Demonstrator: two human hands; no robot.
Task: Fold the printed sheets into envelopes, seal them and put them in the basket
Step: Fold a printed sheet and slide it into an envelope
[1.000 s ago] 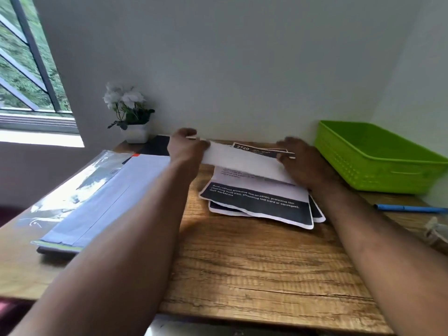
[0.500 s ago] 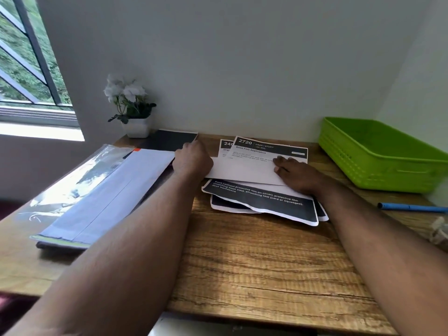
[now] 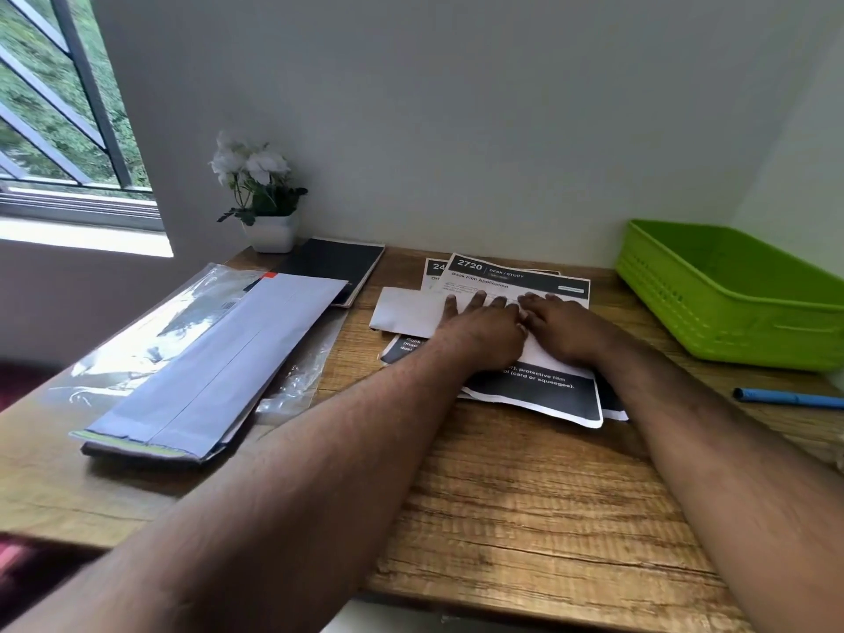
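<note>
Both hands have slid together since half a second ago, meeting at the middle of the folded sheet (image 3: 411, 312). Left hand (image 3: 484, 328) and right hand (image 3: 564, 326) lie side by side, fingers straight and flat, pressing the fold down onto the pile of printed sheets (image 3: 543, 392) on the wooden desk (image 3: 525, 518). Well to the right sits the green basket (image 3: 730, 308); a stack of envelopes (image 3: 219, 358) lies to the left.

Grainy matt wood table (image 3: 525, 495) is bearing matt paper printed sheets (image 3: 539, 395); right of the sheets, a glossy green plastic basket (image 3: 730, 312); left of them, paper envelopes (image 3: 205, 372) lying on shiny, crinkled clear plastic film (image 3: 292, 386).
</note>
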